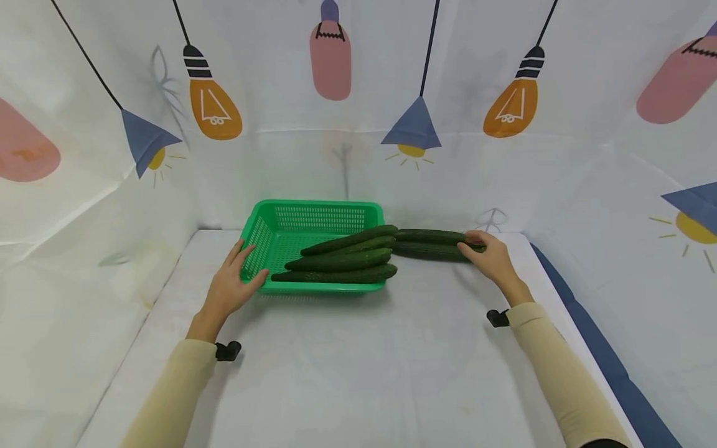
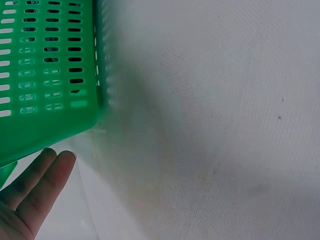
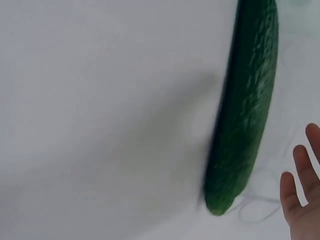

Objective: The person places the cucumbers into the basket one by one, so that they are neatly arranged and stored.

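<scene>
A green plastic basket point(image 1: 313, 288) with slotted sides stands toward the back of the table. Several dark green cucumbers point(image 1: 338, 260) lie in it side by side, their right ends over its right rim. My left hand point(image 1: 226, 289) is at the basket's left front corner, thumb and fingers spread along the rim. Right of the basket are two more cucumbers, a rear one point(image 1: 428, 236) and a front one point(image 1: 428, 251). Over their right ends reaches my right hand point(image 1: 493, 258), its fingers extended. The right wrist view has one cucumber point(image 3: 245, 110) with the spread fingers point(image 3: 304, 165) beside it.
A white cloth covers the table point(image 1: 358, 373). Close behind the basket rises a white curtain point(image 1: 291, 168) printed with lamps and bulbs, which also hangs at both sides. Blue fabric point(image 1: 594, 342) shows along the table's right edge. Each wrist wears a small black camera point(image 1: 228, 351).
</scene>
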A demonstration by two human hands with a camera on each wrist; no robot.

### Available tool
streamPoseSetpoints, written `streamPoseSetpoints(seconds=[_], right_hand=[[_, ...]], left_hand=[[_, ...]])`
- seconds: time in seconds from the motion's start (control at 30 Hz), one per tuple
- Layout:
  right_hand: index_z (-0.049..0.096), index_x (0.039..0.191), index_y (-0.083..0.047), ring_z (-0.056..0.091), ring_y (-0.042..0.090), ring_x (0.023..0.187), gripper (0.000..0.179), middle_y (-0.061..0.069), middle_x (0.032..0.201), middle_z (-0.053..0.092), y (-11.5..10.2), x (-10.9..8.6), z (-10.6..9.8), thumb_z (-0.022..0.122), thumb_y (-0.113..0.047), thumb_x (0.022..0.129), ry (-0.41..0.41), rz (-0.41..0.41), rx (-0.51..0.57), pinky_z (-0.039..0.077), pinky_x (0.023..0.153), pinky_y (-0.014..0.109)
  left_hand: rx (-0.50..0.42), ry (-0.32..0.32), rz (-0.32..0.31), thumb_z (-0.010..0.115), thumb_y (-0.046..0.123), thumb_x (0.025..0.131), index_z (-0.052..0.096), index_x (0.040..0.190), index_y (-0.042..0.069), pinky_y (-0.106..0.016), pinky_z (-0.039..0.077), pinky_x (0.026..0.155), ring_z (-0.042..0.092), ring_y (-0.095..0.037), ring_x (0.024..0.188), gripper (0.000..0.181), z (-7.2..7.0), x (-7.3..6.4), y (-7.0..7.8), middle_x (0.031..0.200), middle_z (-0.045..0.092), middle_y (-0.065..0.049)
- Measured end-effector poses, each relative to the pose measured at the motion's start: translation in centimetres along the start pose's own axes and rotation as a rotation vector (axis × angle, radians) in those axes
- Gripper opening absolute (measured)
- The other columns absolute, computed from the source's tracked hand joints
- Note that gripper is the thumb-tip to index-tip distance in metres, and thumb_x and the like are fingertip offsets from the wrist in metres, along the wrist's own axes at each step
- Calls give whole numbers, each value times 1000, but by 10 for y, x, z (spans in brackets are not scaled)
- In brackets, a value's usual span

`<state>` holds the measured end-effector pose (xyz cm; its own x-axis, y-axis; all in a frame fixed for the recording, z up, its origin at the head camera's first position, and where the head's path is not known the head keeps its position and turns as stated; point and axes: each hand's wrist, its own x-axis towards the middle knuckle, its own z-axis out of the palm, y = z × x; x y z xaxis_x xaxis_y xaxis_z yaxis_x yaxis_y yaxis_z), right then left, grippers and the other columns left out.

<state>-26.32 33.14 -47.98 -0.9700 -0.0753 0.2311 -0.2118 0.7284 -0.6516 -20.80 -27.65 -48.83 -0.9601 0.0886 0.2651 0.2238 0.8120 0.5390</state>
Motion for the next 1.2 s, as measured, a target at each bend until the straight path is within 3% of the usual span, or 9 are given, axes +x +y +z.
streamPoseSetpoints(seconds=[0.17, 0.37, 0.5, 0.67, 0.87, 1.07, 1.2], right_hand=[[59, 138, 2, 55, 45, 126, 58, 27, 134, 62, 18, 0, -6, 65, -42, 101, -39, 63, -52, 42, 105, 63], [54, 144, 1, 49, 47, 133, 69, 29, 143, 55, 26, 6, -8, 62, -51, 100, -171, 114, -116, 40, 108, 65], [52, 147, 1, 42, 52, 138, 74, 30, 149, 50, 24, 11, -5, 63, -53, 98, -246, 81, -258, 32, 110, 71], [58, 142, -6, 41, 57, 132, 75, 30, 147, 51, 19, 13, 1, 67, -61, 92, -268, 35, -445, 28, 99, 79], [56, 146, -8, 45, 56, 128, 81, 33, 142, 47, 25, 14, 4, 72, -63, 88, -320, 68, -399, 31, 97, 75], [53, 148, -4, 40, 55, 139, 77, 32, 151, 47, 30, 13, 8, 74, -51, 91, -322, 41, -337, 24, 107, 77], [54, 147, -3, 41, 57, 138, 73, 32, 151, 47, 33, 9, 9, 74, -47, 92, -315, 52, -314, 26, 110, 76]], left_hand=[[9, -17, 8, 63, 48, 98, 40, 158, 9, -74, 40, 101, 40, -55, 142, 75, 2, 3, 2, 171, 22, -17], [17, -24, 6, 62, 49, 98, 38, 159, 11, -75, 40, 100, 41, -56, 141, 76, 2, 7, 3, 171, 21, -17], [17, -32, 3, 61, 50, 99, 36, 160, 12, -75, 41, 100, 41, -56, 140, 77, 2, 8, 2, 171, 19, -16], [17, -50, -1, 60, 52, 99, 34, 161, 11, -75, 41, 101, 42, -57, 140, 78, 2, 8, 2, 172, 18, -17], [24, -62, -4, 59, 53, 99, 33, 161, 11, -74, 42, 101, 43, -57, 139, 80, 2, 7, 3, 172, 17, -16], [24, -60, -9, 59, 52, 99, 32, 162, 14, -73, 43, 99, 45, -57, 137, 79, -1, 4, 1, 173, 16, -15], [28, -62, -12, 59, 52, 99, 32, 162, 14, -73, 43, 99, 45, -56, 137, 79, -2, 1, 0, 172, 16, -15]])
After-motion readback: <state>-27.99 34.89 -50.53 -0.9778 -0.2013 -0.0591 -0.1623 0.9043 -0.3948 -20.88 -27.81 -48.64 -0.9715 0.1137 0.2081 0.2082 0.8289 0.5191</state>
